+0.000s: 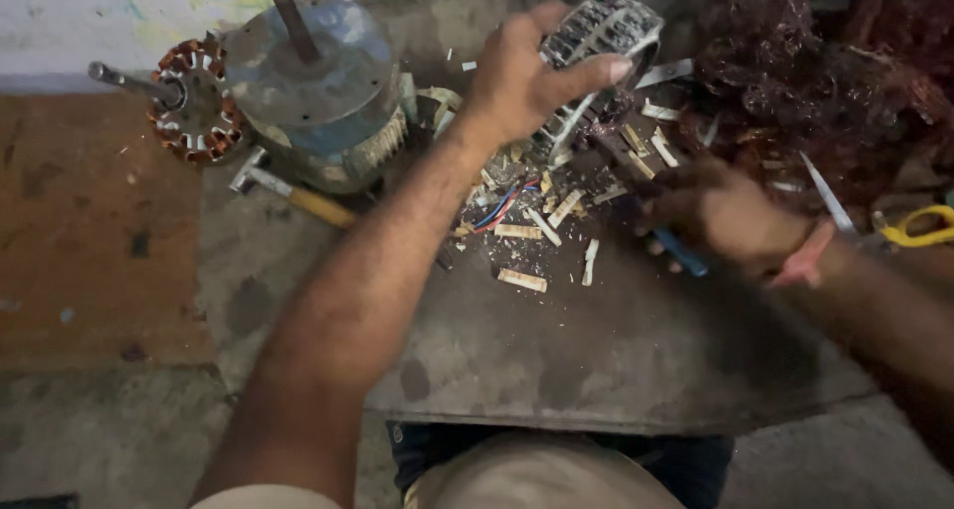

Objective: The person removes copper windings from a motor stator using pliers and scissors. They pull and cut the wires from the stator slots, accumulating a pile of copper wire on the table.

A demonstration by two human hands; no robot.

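On bench: one stator in left hand; one hammer.

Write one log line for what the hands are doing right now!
left hand: grips stator core | right hand: blurred, holds blue-handled tool | worktop: paper strips

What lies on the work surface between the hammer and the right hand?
In the head view, between the hammer and the right hand lie the left forearm, red and blue wires and pale slips.
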